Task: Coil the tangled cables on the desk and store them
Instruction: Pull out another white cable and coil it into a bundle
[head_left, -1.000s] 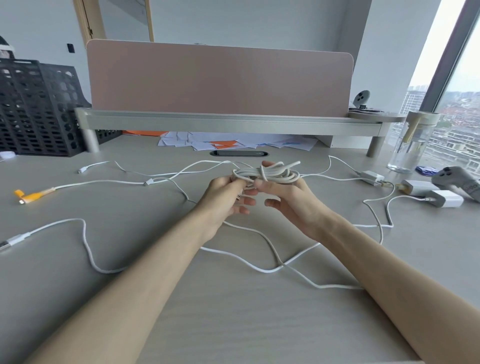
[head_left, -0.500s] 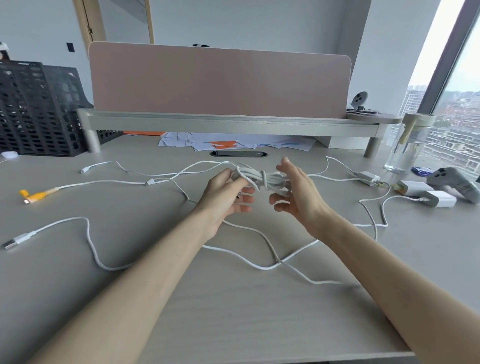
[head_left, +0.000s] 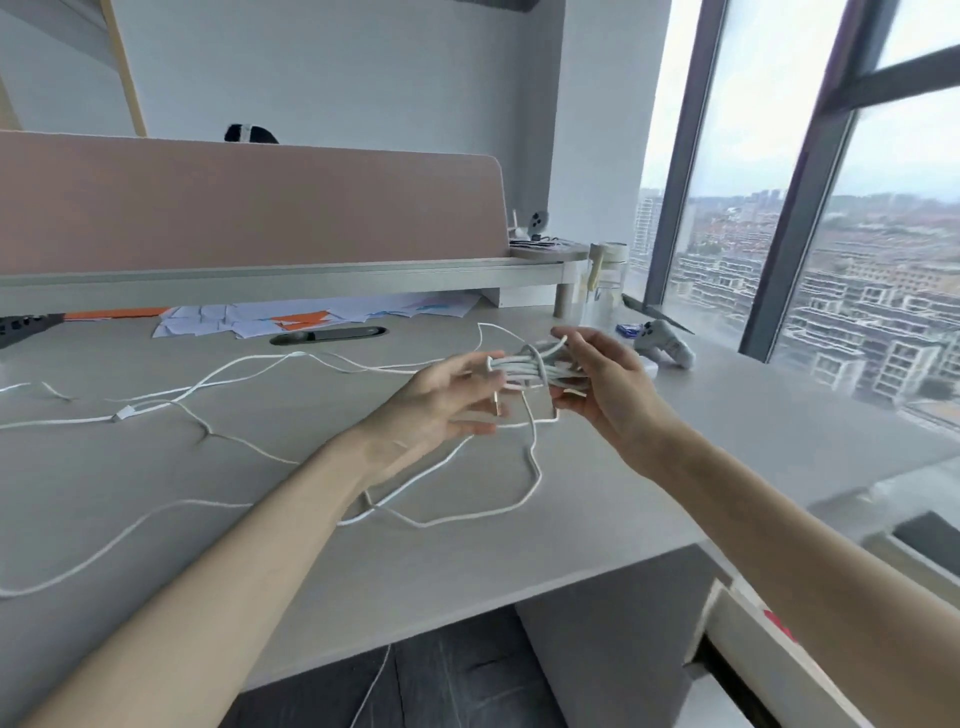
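Where the counter runs off to the left, loose white cables lie across it in slack loops, one joined at a small white connector. Behind them, strewn papers and a dark oval slot sit under a raised shelf backed by a pink divider. The left hand is blurred, its fingers stretched apart and its thumb at the left end of the coiled bundle, which is held above the counter. The right hand grips that bundle, thumb over the top and fingers curled beneath. Just beyond lie a white controller and a blue packet, its print too small to read. A clear jar stands by the shelf leg. Tall windows close the right side.
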